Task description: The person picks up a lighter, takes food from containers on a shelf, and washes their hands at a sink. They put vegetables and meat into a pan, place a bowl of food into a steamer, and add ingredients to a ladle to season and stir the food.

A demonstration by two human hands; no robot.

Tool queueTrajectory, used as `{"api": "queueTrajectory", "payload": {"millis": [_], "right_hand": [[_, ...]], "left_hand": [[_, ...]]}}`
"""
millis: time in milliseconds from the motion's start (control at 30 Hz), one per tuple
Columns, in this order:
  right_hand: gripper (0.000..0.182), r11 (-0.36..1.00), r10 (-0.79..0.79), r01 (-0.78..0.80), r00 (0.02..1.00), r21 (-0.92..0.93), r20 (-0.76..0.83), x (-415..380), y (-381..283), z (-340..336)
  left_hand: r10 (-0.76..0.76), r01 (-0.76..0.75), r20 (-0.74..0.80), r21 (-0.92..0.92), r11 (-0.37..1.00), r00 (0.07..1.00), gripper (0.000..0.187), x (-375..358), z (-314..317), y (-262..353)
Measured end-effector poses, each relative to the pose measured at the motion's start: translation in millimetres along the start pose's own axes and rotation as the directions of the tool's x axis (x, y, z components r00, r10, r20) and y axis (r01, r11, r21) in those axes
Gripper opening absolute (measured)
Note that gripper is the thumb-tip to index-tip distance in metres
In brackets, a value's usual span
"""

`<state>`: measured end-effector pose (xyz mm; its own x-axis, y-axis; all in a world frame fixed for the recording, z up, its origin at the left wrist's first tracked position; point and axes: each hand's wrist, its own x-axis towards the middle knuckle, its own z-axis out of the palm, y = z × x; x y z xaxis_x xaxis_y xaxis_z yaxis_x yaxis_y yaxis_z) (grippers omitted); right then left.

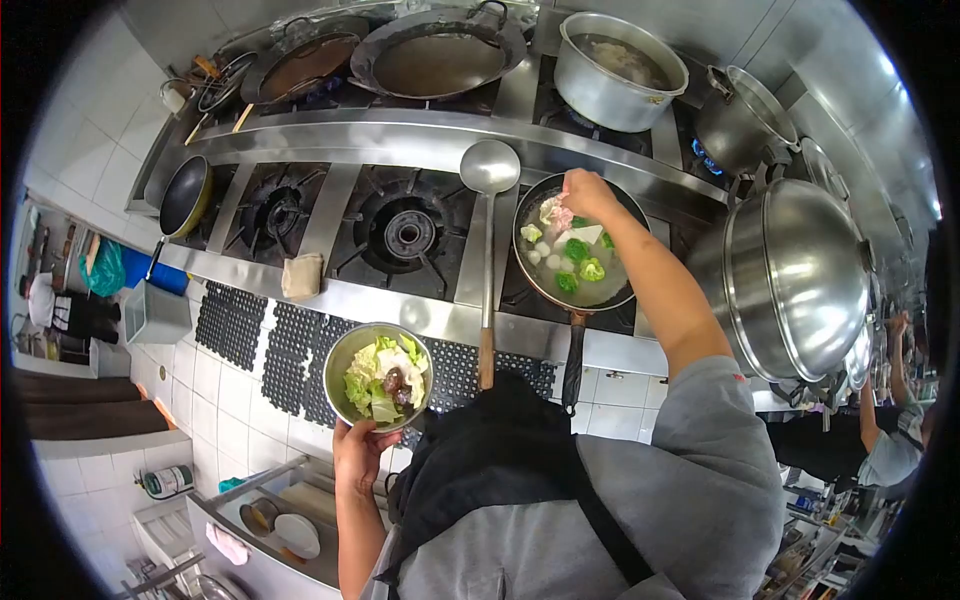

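My left hand grips the lower rim of a metal bowl, holding it in front of the stove. Leafy greens, pale pieces and dark brown pieces that look like mushrooms lie in the bowl. Over the far side of a frying pan, my right hand has its fingers closed and pointing down; what they hold is hidden. Pinkish-white food shows just beside those fingers. In the pan's cloudy liquid are broccoli, white balls and a white block.
A long-handled ladle lies across the stove left of the pan. Behind stand two woks and a large pot. A domed steel steamer stands at right. Blue flame burns under another pot. A co-worker is at far right.
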<state>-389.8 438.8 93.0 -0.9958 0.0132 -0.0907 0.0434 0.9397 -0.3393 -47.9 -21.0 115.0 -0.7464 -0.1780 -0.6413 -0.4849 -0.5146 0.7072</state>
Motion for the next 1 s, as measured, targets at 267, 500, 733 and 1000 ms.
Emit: {"api": "queueTrajectory", "payload": {"millis": [267,500,733,1000], "right_hand": [[0.022,0.997,0.056,-0.048,0.989,0.060,-0.137,-19,17,-45],[0.022,0.988,0.155,-0.153,0.983,0.028,-0.094,-28,41,-53],[0.030,0.914,0.101,-0.139,0.988,-0.380,-0.118,-40,56,-38],[0.023,0.848,-0.295,0.330,0.944,0.415,-0.148,-95,-105,-123]], "left_hand": [[0.018,-0.019,0.101,0.017,1.000,0.995,0.049,22,-13,37],[0.044,-0.046,0.082,0.031,0.998,0.996,0.050,28,-15,50],[0.037,-0.037,0.007,-0.021,0.999,0.999,0.050,25,-25,35],[-0.023,0.024,0.005,-0.140,0.990,1.000,0.044,51,-96,52]]}}
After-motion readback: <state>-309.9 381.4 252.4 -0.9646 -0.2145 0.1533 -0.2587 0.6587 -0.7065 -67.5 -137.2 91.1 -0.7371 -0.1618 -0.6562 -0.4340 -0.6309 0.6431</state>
